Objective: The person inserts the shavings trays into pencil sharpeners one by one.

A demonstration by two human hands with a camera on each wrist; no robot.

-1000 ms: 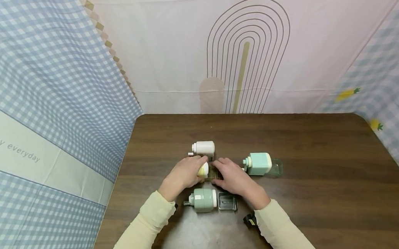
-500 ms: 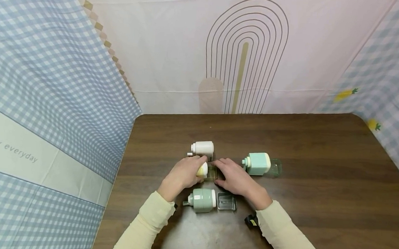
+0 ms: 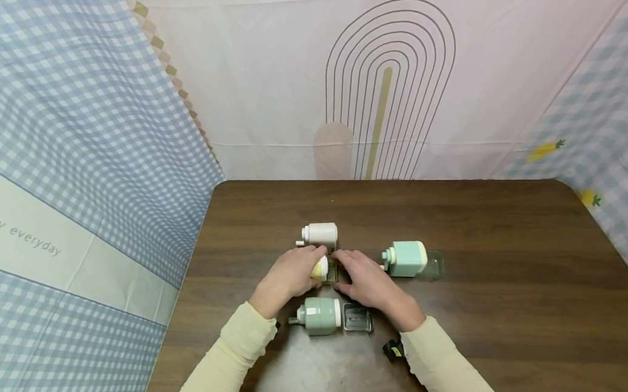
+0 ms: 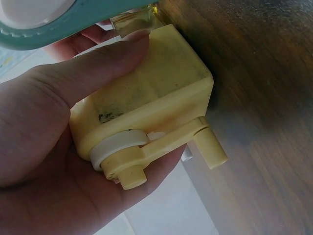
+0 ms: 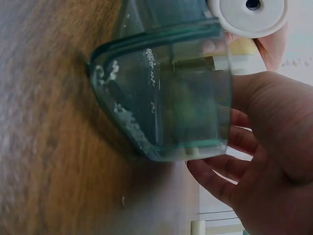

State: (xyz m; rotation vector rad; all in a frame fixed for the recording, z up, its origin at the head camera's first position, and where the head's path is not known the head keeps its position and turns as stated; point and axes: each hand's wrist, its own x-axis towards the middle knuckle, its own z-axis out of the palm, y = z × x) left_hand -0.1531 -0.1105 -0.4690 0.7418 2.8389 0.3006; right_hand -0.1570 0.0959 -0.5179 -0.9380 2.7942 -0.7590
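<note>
Hands at mid-worktop: the yellow pump head is gripped by the left hand, the clear bottle by the right hand. Axes are best kept aligned, the bottle steadied.

Pastel dispensers on dark brown wood

The table is dark brown with a wood grain. The dispenser top in the left hand is pale yellow with a white ring; the clear body at the right hand has a greenish tint. Other tops are cream white, mint blue-green and sage green, the last with a white band. Both sleeves are pale cream yellow. The back curtain is soft pink with a brown-lined arch and a tan bar. The left side curtain is blue-and-white gingham with a cream band and grey lettering; the right side curtain is blue gingham with yellow pineapples.
</note>
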